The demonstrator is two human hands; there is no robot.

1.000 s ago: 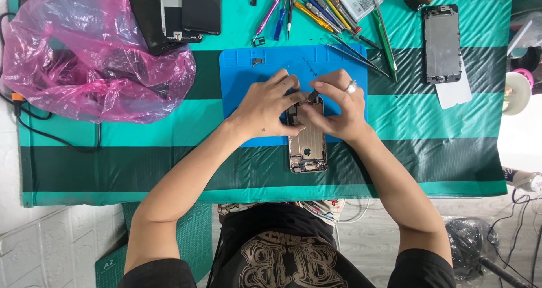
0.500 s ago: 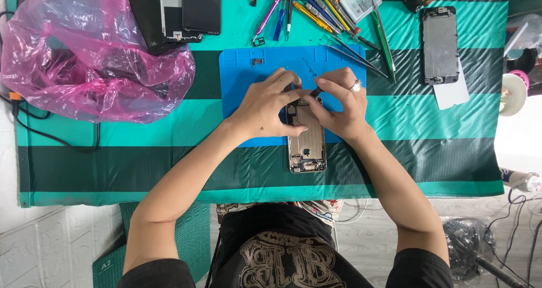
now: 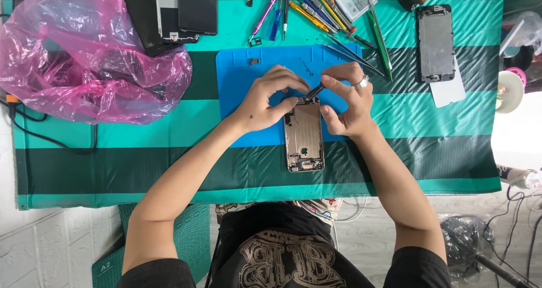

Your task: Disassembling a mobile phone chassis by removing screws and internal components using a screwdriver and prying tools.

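Note:
An opened phone housing (image 3: 304,135), gold-coloured inside, lies on a blue work mat (image 3: 243,79) in the middle of the table. My left hand (image 3: 270,96) rests on the mat and pinches the top left corner of the housing. My right hand (image 3: 347,99), with a ring on one finger, holds a thin dark screwdriver (image 3: 315,89) whose tip touches the top edge of the housing. Both hands sit close together over the phone's upper end.
A pink plastic bag (image 3: 84,56) lies at the left. Dark phone screens (image 3: 175,9) sit at the back. Several screwdrivers and tweezers (image 3: 316,11) fan out behind the mat. Another phone frame (image 3: 435,42) lies at the right, beside a tape roll (image 3: 510,88).
My hands have drawn back from the phone's middle to its top end, so more of the housing shows. The right hand now angles the screwdriver at the top edge.

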